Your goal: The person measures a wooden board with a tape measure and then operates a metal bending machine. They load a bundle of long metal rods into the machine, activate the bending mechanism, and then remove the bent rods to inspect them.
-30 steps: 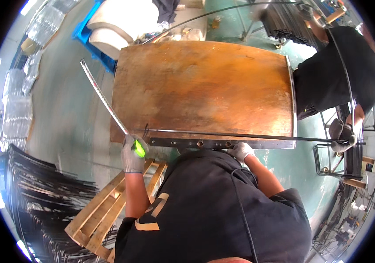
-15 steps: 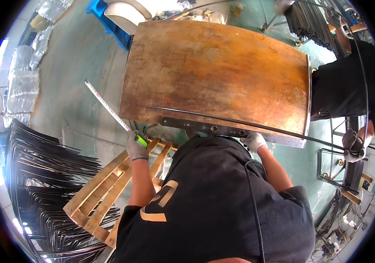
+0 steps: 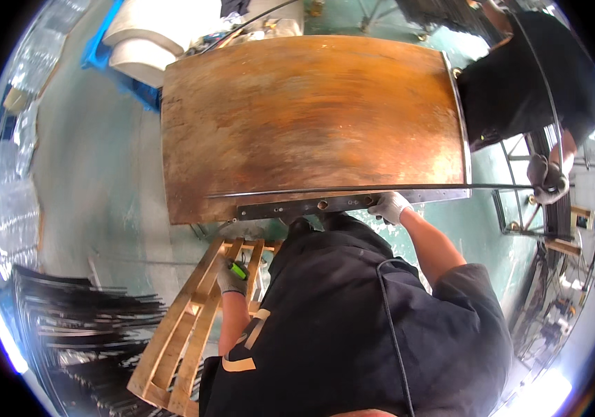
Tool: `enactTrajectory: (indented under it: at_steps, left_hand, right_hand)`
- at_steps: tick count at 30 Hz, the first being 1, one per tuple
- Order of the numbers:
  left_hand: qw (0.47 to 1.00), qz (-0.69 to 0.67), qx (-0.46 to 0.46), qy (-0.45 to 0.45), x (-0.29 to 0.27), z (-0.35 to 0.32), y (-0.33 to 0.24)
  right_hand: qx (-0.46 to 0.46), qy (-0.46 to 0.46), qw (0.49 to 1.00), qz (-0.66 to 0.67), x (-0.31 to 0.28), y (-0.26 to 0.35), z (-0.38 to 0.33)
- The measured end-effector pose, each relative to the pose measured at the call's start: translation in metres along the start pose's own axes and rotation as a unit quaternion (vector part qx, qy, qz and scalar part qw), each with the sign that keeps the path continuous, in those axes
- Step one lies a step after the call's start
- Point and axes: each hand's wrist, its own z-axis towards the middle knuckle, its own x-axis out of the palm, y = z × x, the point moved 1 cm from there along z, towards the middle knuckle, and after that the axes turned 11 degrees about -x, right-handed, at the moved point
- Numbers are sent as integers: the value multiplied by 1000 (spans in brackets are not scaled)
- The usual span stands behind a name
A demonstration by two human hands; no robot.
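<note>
Tape measure, bright green, sits gripped in the gray-gloved left hand, near left; gray-gloved right hand, grip unclear, touches the black perforated metal bar, near centre, best held steady.

Green tape measure in gloved left fingers

This is a workshop: a scuffed table with a holed metal strip along its near edge, piled dark rods, a wooden pallet, plastic-wrapped stacks and a gloved co-worker show it.
</note>
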Motion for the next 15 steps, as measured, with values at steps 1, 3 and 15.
enactTrajectory:
  at_steps: [1,3,15]
  left_hand:
    - [1000,10,-17,-7,-1,3,3]
    - [994,107,10,26,-11,9,7]
    - [837,512,195,9,-12,23,70]
  right_hand:
    - [5,9,1000,-20,-3,2,-2]
    - [17,28,998,-58,-11,21,-8]
    - [-52,-23,991,-123,-3,-6,-19]
